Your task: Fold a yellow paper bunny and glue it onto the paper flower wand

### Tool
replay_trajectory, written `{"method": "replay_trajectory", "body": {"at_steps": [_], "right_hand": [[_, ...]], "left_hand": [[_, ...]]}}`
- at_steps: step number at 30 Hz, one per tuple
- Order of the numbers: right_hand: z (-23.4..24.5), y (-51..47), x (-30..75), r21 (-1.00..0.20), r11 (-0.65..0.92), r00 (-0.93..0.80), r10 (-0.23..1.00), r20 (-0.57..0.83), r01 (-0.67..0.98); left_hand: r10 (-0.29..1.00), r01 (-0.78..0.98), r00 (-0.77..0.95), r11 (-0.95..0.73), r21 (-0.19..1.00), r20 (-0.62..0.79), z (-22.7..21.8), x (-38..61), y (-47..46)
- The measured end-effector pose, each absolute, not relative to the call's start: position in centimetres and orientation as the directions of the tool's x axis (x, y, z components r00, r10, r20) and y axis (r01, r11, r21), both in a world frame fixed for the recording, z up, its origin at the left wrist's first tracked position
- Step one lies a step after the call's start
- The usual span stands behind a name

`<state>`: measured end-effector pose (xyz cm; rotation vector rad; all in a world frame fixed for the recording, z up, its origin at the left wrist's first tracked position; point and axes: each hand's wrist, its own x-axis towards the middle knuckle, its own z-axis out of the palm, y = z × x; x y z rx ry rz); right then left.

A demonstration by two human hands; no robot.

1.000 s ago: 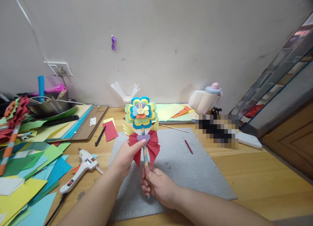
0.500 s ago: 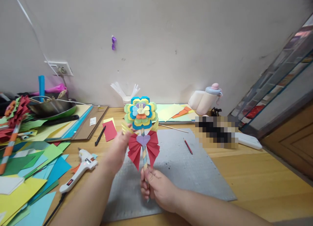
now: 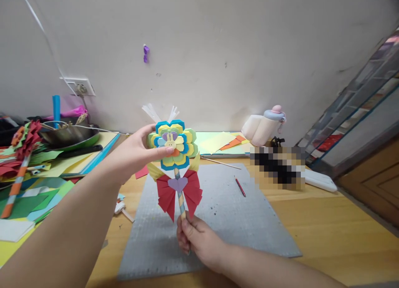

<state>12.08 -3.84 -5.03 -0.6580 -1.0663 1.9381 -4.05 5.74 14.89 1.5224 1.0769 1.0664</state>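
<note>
A layered paper flower (image 3: 183,153) in blue, yellow and green, with a small face at its centre, stands upright over the grey cutting mat (image 3: 240,230). My right hand (image 3: 199,238) is wrapped round the lower end of its striped stick (image 3: 181,203). At the bloom's left side, my left hand (image 3: 137,148) pinches the petals, thumb across the front; its other fingers are mostly hidden behind. Below the bloom, red pleated paper wings (image 3: 193,192) and a purple heart (image 3: 177,183) are fixed to the stick.
A red pencil (image 3: 240,187) lies on the mat, a thin stick (image 3: 221,162) at its far edge. Loose coloured paper (image 3: 43,200), a pan (image 3: 70,136) and another paper flower (image 3: 25,148) crowd the left. A bottle (image 3: 268,128) stands back right. My left arm covers most of the glue gun (image 3: 120,205).
My left hand has risen from beside the wings to the bloom and taken hold of it. The flower has tilted slightly left, while my right hand keeps its grip on the stick.
</note>
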Motion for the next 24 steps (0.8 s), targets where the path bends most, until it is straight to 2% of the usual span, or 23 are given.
{"method": "replay_trajectory", "body": {"at_steps": [12, 24], "right_hand": [[-5.8, -3.8, 12.0, -0.908, -0.185, -0.483, 0.875, 0.022, -0.375], [-5.8, -3.9, 11.9, -0.918, -0.15, -0.46, 0.887, 0.038, -0.367]], "left_hand": [[0.987, 0.057, 0.158, -0.037, 0.998, 0.028, 14.5, -3.3, 6.1], [0.991, 0.057, 0.13, -0.05, 0.997, 0.042, 14.6, -2.7, 5.6]]}}
